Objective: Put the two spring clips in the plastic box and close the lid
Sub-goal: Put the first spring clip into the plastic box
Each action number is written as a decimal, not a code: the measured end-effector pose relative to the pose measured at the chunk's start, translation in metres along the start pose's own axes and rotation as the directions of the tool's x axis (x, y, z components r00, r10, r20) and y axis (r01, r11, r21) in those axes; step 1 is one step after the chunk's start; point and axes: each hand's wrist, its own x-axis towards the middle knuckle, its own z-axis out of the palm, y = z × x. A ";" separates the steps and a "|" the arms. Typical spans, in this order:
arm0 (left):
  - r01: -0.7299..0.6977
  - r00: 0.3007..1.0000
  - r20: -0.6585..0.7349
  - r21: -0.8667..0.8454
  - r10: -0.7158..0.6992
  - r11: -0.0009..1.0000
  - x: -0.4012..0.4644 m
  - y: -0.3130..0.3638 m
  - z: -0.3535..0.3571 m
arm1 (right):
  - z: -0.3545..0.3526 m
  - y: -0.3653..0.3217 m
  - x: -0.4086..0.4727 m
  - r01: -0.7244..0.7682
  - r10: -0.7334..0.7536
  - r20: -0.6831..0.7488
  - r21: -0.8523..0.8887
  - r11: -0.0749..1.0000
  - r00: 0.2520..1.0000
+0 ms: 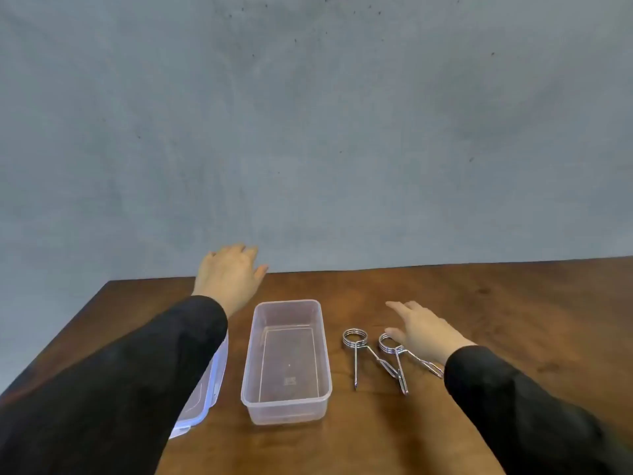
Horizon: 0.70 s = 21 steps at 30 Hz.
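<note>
Your left hand (229, 279) is hovering spread and empty beyond the lid (209, 382); the open plastic box (287, 361) is sitting mid-table; your right hand (421, 332), open, is nearing the two spring clips (376, 358), their handles pointing toward you.
</note>
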 end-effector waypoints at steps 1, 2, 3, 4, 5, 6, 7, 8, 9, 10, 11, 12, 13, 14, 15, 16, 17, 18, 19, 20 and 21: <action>0.046 0.998 0.043 0.006 -0.047 0.999 -0.013 -0.009 0.009 | 0.009 0.004 -0.006 -0.037 0.037 0.052 0.002 0.999 0.998; 0.087 0.994 0.067 -0.005 -0.086 0.996 -0.023 -0.019 0.020 | 0.019 0.011 -0.009 -0.060 0.059 0.077 0.010 0.998 0.995; 0.117 0.991 0.070 -0.004 -0.116 0.993 -0.037 -0.033 0.036 | 0.032 0.017 -0.014 -0.085 0.083 0.102 0.018 0.996 0.991; 0.157 0.981 0.118 0.011 -0.157 0.988 -0.054 -0.045 0.050 | 0.043 0.022 -0.020 -0.112 0.108 0.140 0.020 0.994 0.984; 0.190 0.967 0.170 0.017 -0.190 0.982 -0.067 -0.053 0.062 | 0.052 0.027 -0.022 -0.134 0.129 0.156 0.023 0.991 0.979; 0.217 0.955 0.205 0.016 -0.215 0.976 -0.076 -0.061 0.074 | 0.057 0.028 -0.025 -0.153 0.148 0.167 0.020 0.988 0.975; 0.240 0.947 0.220 0.007 -0.236 0.971 -0.084 -0.067 0.084 | 0.061 0.031 -0.026 -0.160 0.155 0.157 0.021 0.987 0.975; 0.268 0.935 0.243 -0.001 -0.260 0.963 -0.092 -0.073 0.094 | 0.061 0.030 -0.028 -0.160 0.157 0.152 0.008 0.987 0.976; 0.285 0.925 0.266 -0.007 -0.273 0.959 -0.100 -0.079 0.105 | 0.064 0.031 -0.028 -0.161 0.158 0.129 0.015 0.987 0.979; 0.293 0.917 0.285 -0.013 -0.277 0.956 -0.106 -0.085 0.115 | 0.066 0.031 -0.028 -0.166 0.163 0.115 0.017 0.986 0.980; 0.303 0.910 0.303 -0.022 -0.282 0.953 -0.111 -0.089 0.121 | 0.067 0.031 -0.028 -0.166 0.164 0.094 0.016 0.986 0.982; 0.311 0.904 0.319 -0.031 -0.285 0.950 -0.115 -0.093 0.127 | 0.067 0.028 -0.029 -0.173 0.172 0.084 0.009 0.985 0.982; 0.317 0.897 0.336 -0.035 -0.288 0.948 -0.117 -0.097 0.132 | 0.069 0.028 -0.028 -0.175 0.174 0.068 0.005 0.985 0.982; 0.319 0.893 0.348 -0.042 -0.285 0.947 -0.118 -0.099 0.136 | 0.070 0.027 -0.027 -0.178 0.177 0.056 -0.001 0.984 0.983; 0.306 0.888 0.370 -0.035 -0.272 0.951 -0.120 -0.101 0.140 | 0.071 0.026 -0.025 -0.178 0.178 0.045 -0.004 0.984 0.983; 0.283 0.883 0.394 -0.019 -0.253 0.959 -0.122 -0.102 0.145 | 0.071 0.024 -0.025 -0.188 0.188 0.041 -0.013 0.982 0.981; 0.263 0.879 0.415 -0.017 -0.233 0.965 -0.125 -0.103 0.149 | 0.073 0.025 -0.022 -0.189 0.190 0.029 -0.015 0.982 0.981; 0.239 0.878 0.428 -0.005 -0.214 0.971 -0.126 -0.105 0.153 | 0.073 0.025 -0.021 -0.195 0.195 0.028 -0.014 0.981 0.980; 0.249 0.876 0.427 -0.001 -0.224 0.969 -0.125 -0.105 0.156 | 0.073 0.026 -0.018 -0.195 0.195 0.022 -0.013 0.981 0.980; 0.258 0.875 0.421 0.009 -0.238 0.966 -0.126 -0.105 0.156 | 0.073 0.025 -0.017 -0.198 0.198 0.025 -0.008 0.980 0.980; 0.257 0.886 0.397 0.012 -0.241 0.966 -0.125 -0.104 0.156 | 0.074 0.026 -0.015 -0.201 0.201 0.022 0.004 0.980 0.979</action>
